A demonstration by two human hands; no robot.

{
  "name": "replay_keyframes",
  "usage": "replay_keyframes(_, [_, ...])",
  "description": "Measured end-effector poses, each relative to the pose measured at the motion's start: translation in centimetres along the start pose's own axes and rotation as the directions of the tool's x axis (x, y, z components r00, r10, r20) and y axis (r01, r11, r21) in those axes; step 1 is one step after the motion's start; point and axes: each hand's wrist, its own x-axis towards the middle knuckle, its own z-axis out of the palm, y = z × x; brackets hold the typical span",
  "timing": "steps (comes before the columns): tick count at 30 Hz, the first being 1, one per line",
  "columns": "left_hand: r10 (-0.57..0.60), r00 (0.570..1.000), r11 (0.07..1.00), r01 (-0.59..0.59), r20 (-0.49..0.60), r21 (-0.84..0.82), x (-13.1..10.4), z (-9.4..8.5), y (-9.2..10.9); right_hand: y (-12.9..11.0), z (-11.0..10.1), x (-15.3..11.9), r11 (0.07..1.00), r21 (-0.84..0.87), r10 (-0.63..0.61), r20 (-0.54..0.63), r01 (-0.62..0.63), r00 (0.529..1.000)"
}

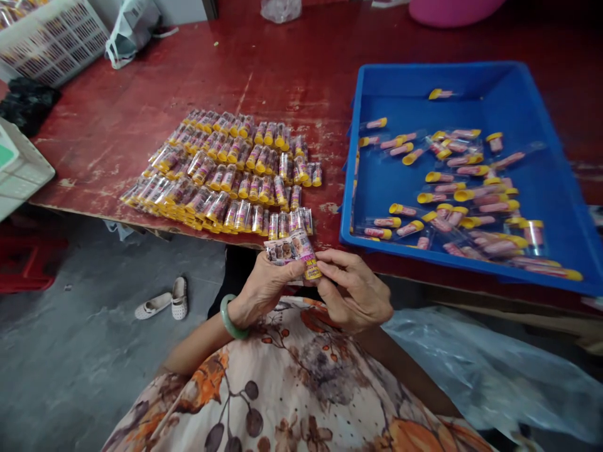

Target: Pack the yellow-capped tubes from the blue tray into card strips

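Just in front of the table edge, my left hand (269,281), wearing a green bangle, holds several flat printed plastic sleeves (281,251) under its thumb. My right hand (355,292) pinches the yellow lower end of the top printed sleeve (307,256) between thumb and fingers. Whether a tube is inside that sleeve I cannot tell. Beyond my hands, rows of wrapped yellow-capped tubes (226,176) lie stacked on the red table. To the right, loose clear tubes with yellow caps and pink contents (471,182) lie scattered in a blue tray (400,72).
The red table (301,69) has worn paint. White plastic baskets (61,41) stand at the left, near a black plastic bag (28,103). A pink basin (455,9) sits at the back. Pale shoes (164,301) lie on the floor; clear plastic sheeting (490,370) is at lower right.
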Motion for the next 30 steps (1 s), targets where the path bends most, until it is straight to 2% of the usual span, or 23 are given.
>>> replay_keyframes(8, [-0.053,0.997,0.998,0.051,-0.054,-0.036,-0.3,0.6,0.2,-0.2,0.0,-0.3,1.000,0.002,0.000,-0.046,0.000,0.999])
replay_keyframes(19, [-0.053,0.998,0.996,0.050,-0.043,-0.074,-0.3,0.5,0.2,-0.1,0.2,-0.6,0.995,-0.089,-0.035,-0.026,0.033,0.999])
replay_keyframes(25, [-0.092,0.996,0.996,0.092,0.014,-0.001,-0.2,0.1,0.1,0.3,0.5,-0.9,0.997,-0.082,0.006,-0.070,-0.012,0.998])
replay_keyframes(27, [-0.093,0.995,0.995,0.092,0.042,0.031,-0.2,-0.1,0.2,0.2,0.3,-0.6,0.997,-0.069,0.032,-0.019,-0.033,0.999])
replay_keyframes(30, [-0.096,0.992,0.993,0.090,0.085,0.073,-0.2,-0.6,0.6,0.2,-0.4,0.2,0.994,-0.012,0.106,0.175,-0.106,0.979])
